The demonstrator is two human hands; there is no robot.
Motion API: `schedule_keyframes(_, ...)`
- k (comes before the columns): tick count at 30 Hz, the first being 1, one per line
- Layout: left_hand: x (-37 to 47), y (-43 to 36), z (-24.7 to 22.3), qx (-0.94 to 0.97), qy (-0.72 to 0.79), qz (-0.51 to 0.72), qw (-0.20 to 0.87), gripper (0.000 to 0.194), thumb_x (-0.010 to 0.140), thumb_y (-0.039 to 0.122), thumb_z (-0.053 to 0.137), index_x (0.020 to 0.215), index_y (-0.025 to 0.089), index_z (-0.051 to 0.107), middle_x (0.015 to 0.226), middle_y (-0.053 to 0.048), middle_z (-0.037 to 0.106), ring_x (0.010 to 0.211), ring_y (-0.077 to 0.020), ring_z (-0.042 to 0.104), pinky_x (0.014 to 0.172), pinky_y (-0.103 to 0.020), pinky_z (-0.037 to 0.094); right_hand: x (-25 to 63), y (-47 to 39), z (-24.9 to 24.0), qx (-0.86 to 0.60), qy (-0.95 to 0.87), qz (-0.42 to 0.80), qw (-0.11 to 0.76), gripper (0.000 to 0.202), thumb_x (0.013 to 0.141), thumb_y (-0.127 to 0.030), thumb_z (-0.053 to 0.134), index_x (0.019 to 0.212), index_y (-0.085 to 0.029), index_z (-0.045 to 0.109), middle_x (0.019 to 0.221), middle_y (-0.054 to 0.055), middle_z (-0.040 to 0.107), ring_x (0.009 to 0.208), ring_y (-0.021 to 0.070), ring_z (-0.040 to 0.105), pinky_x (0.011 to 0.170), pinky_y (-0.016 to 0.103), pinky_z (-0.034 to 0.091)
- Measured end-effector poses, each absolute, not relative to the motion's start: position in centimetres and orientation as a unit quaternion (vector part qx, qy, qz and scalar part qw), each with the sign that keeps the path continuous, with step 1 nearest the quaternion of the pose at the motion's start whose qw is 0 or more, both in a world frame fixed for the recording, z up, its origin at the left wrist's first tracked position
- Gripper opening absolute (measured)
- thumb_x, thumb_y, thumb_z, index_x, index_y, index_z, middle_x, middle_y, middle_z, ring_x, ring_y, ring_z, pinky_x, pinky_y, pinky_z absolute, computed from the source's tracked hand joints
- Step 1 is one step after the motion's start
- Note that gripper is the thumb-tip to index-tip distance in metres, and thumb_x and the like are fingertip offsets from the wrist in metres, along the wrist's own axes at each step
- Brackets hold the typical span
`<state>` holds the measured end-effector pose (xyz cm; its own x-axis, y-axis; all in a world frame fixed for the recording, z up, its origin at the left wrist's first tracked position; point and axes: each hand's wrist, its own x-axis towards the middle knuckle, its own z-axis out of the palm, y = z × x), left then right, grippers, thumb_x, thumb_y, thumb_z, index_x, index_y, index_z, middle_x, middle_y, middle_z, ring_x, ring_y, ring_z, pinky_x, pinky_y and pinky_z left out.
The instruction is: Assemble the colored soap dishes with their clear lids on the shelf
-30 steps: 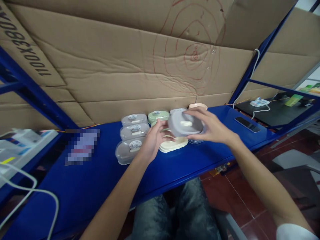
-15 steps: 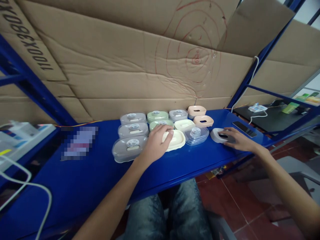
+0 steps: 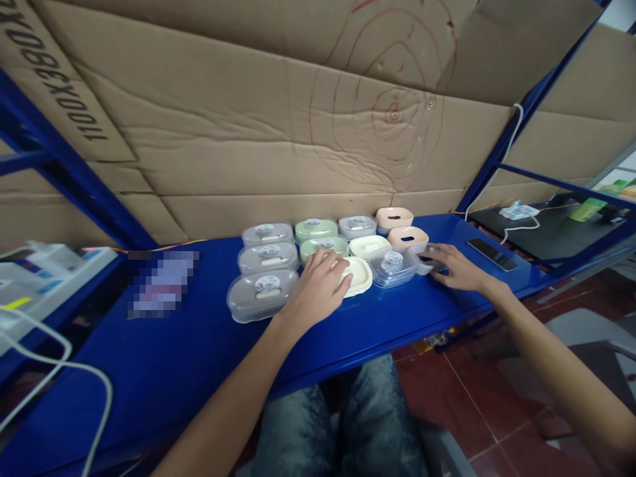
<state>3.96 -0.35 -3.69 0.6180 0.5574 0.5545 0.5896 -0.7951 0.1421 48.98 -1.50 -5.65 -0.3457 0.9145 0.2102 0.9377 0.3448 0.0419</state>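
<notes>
Rounded soap dishes, several under clear lids with round stickers, stand close together on the blue table [image 3: 163, 371]. My left hand [image 3: 322, 281] rests over the left side of a cream soap dish [image 3: 358, 277], fingers apart and curving down; its palm hides part of the dish. At the right end of the group, my right hand [image 3: 460, 268] grips a grey soap dish [image 3: 424, 265], with fingers at its far and near sides. That dish sits right beside a clear lid [image 3: 395, 268]. Behind them are a peach soap dish [image 3: 408, 238] and a pale cream one [image 3: 370, 247].
A dark phone [image 3: 491, 254] lies right of my right hand. At the left are a blurred-out item [image 3: 163, 285], a white cable [image 3: 102, 371] and a white tray [image 3: 94, 265]. Cardboard [image 3: 223, 132] walls the back; a blue post [image 3: 489, 179] rises at the right.
My right hand has slid the grey soap dish left, up to the clear lid and the peach dish. My left hand stays over the cream dish. The view has shifted slightly.
</notes>
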Motion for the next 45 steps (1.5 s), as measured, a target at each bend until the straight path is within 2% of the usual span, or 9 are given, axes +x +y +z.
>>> schedule_keyframes(7, 4.0, -0.3, -4.0, -0.897, -0.318, -0.305, 0.020, 0.025, 0.110, 0.030, 0.055, 0.119, 0.016, 0.074, 0.122, -0.015, 0.073, 0.132, -0.0360, 0.057, 0.114, -0.056, 0.050, 48.9, -1.8, -5.5, -0.559, -0.822, -0.081, 0.077, 0.060, 0.094, -0.039, 0.064, 0.152, -0.022, 0.068, 0.156, 0.020, 0.063, 0.151, 0.0430, 0.052, 0.120, 0.064, 0.045)
schedule_keyframes(13, 3.9, -0.3, -4.0, -0.899, -0.325, -0.291, 0.031, 0.026, 0.111, 0.031, 0.053, 0.119, 0.016, 0.073, 0.124, -0.015, 0.071, 0.132, -0.0361, 0.056, 0.115, -0.055, 0.049, 48.6, -2.2, -3.2, -0.564, -0.815, -0.072, 0.113, 0.067, 0.083, -0.030, 0.066, 0.149, -0.023, 0.069, 0.153, 0.016, 0.066, 0.146, 0.0407, 0.059, 0.120, 0.060, 0.049)
schedule_keyframes(18, 3.9, -0.7, -3.7, -0.906, -0.321, -0.275, 0.032, 0.024, 0.110, 0.032, 0.056, 0.117, 0.016, 0.072, 0.124, -0.015, 0.071, 0.133, -0.0360, 0.055, 0.115, -0.054, 0.049, 44.3, -0.2, 1.7, -0.581, -0.788, -0.062, 0.195, 0.047, 0.096, -0.040, 0.060, 0.136, -0.020, 0.074, 0.137, 0.015, 0.076, 0.124, 0.0350, 0.073, 0.103, 0.049, 0.060)
schedule_keyframes(21, 3.9, -0.9, -3.6, -0.910, -0.323, -0.259, 0.025, 0.025, 0.108, 0.036, 0.061, 0.118, 0.016, 0.072, 0.126, -0.015, 0.071, 0.133, -0.0363, 0.056, 0.115, -0.054, 0.049, 38.7, 2.4, 3.6, -0.622, -0.770, -0.051, 0.133, 0.046, 0.100, -0.047, 0.060, 0.131, -0.016, 0.076, 0.127, 0.015, 0.080, 0.108, 0.0325, 0.078, 0.096, 0.042, 0.061)
schedule_keyframes(24, 3.8, -1.0, -3.5, -0.914, -0.321, -0.248, 0.020, 0.032, 0.105, 0.040, 0.065, 0.122, 0.014, 0.071, 0.126, -0.016, 0.071, 0.132, -0.0370, 0.056, 0.115, -0.055, 0.048, 33.2, 5.3, 4.0, -0.648, -0.760, -0.057, 0.000, 0.056, 0.104, -0.060, 0.059, 0.133, -0.015, 0.075, 0.133, 0.018, 0.078, 0.124, 0.0351, 0.073, 0.104, 0.041, 0.057)
schedule_keyframes(26, 3.8, -1.1, -3.5, -0.916, -0.320, -0.241, 0.018, 0.034, 0.103, 0.041, 0.067, 0.125, 0.014, 0.071, 0.127, -0.016, 0.071, 0.132, -0.0376, 0.055, 0.115, -0.055, 0.048, 30.5, 7.1, 3.7, -0.652, -0.755, -0.048, -0.045, 0.059, 0.100, -0.066, 0.065, 0.123, -0.014, 0.079, 0.129, 0.022, 0.078, 0.122, 0.0387, 0.073, 0.100, 0.044, 0.058)
schedule_keyframes(31, 3.9, -1.2, -3.4, -0.920, -0.323, -0.220, 0.028, 0.032, 0.104, 0.039, 0.067, 0.123, 0.013, 0.070, 0.126, -0.017, 0.071, 0.131, -0.0393, 0.056, 0.112, -0.055, 0.049, 28.2, 9.6, 2.4, -0.623, -0.776, -0.011, -0.101, 0.029, 0.091, -0.038, 0.080, 0.112, -0.019, 0.085, 0.113, 0.016, 0.083, 0.106, 0.0328, 0.078, 0.086, 0.037, 0.059)
schedule_keyframes(35, 3.9, -1.3, -3.4, -0.920, -0.324, -0.217, 0.031, 0.029, 0.104, 0.037, 0.066, 0.122, 0.015, 0.070, 0.126, -0.017, 0.070, 0.130, -0.0390, 0.056, 0.111, -0.056, 0.049, 28.3, 10.3, 1.8, -0.600, -0.789, -0.005, -0.131, 0.036, 0.084, -0.016, 0.077, 0.120, -0.019, 0.085, 0.117, 0.014, 0.083, 0.105, 0.0307, 0.078, 0.081, 0.033, 0.057)
schedule_keyframes(45, 3.8, -1.4, -3.2, -0.921, -0.328, -0.209, 0.032, 0.032, 0.105, 0.038, 0.064, 0.125, 0.013, 0.069, 0.126, -0.019, 0.070, 0.131, -0.0393, 0.056, 0.113, -0.056, 0.049, 28.1, 10.5, 1.9, -0.539, -0.829, -0.039, -0.145, 0.024, 0.089, -0.011, 0.075, 0.110, -0.016, 0.085, 0.112, 0.014, 0.083, 0.102, 0.0284, 0.076, 0.083, 0.031, 0.050)
